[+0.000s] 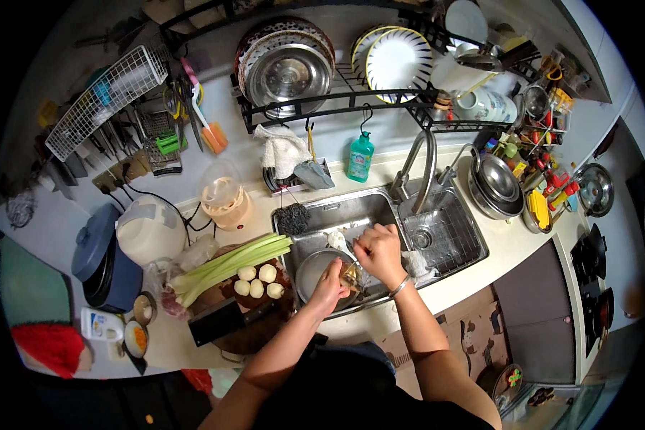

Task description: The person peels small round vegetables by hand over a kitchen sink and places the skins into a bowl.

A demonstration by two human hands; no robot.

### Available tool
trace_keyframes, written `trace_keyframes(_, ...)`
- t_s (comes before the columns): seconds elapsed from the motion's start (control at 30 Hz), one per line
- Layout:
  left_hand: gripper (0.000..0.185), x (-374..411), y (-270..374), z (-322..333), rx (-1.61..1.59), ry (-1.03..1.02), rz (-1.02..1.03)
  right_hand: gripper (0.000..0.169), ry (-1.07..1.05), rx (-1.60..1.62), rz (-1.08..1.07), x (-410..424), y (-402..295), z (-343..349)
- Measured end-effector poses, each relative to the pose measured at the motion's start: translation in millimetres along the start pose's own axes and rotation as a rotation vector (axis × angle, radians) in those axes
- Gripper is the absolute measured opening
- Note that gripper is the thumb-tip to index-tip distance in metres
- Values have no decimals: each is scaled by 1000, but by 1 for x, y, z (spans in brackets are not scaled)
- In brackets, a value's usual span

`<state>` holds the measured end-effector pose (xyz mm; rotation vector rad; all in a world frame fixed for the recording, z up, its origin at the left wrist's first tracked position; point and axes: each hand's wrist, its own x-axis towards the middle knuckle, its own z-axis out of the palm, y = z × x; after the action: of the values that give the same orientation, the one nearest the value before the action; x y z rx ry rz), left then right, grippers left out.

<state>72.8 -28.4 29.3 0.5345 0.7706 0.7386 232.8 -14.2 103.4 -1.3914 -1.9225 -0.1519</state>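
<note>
Over the left basin of the steel double sink (333,212), my left hand (330,290) holds a small brownish, partly shiny item (350,275) that is too blurred to name. Close beside it on the right is my right hand (379,252), with curled fingers and a bracelet at the wrist; whether it grips anything cannot be told. Beneath my hands a round metal bowl (310,274) stands in the basin. A white object (336,240) lies behind the bowl. The curved faucet (430,166) rises between the two basins. A dark scouring pad (293,219) hangs at the basin's back left corner.
Left of the sink, a round cutting board (226,344) bears celery stalks (231,263), several peeled whitish pieces (256,288) and a black cleaver (217,321). A grey-white cloth (418,266) lies at the sink's front edge. Stacked metal bowls (497,185) stand to the right, and a green bottle (360,157) hangs behind.
</note>
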Motion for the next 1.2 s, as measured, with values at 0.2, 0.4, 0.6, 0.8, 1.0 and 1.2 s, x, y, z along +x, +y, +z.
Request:
trace_keyframes(0.2,30,-10,8,4,49,-175,-7,14,73,-256,92,1,34,0)
trace_keyframes(0.4,31,-6,5,6,-55,0,-32,21,60,28,20,-1,-1,-2)
trace_keyframes(0.6,31,-10,2,10,-46,86,-51,16,100,-250,-14,-2,-4,-5)
trace_keyframes(0.8,33,-13,4,11,-56,92,-44,14,148,-270,30,-2,7,-6)
trace_keyframes(1.0,33,-9,3,10,-137,48,-120,16,158,-148,234,-3,16,-3)
trace_keyframes(1.2,28,-5,0,14,-127,113,-103,15,24,-91,61,-4,-12,8)
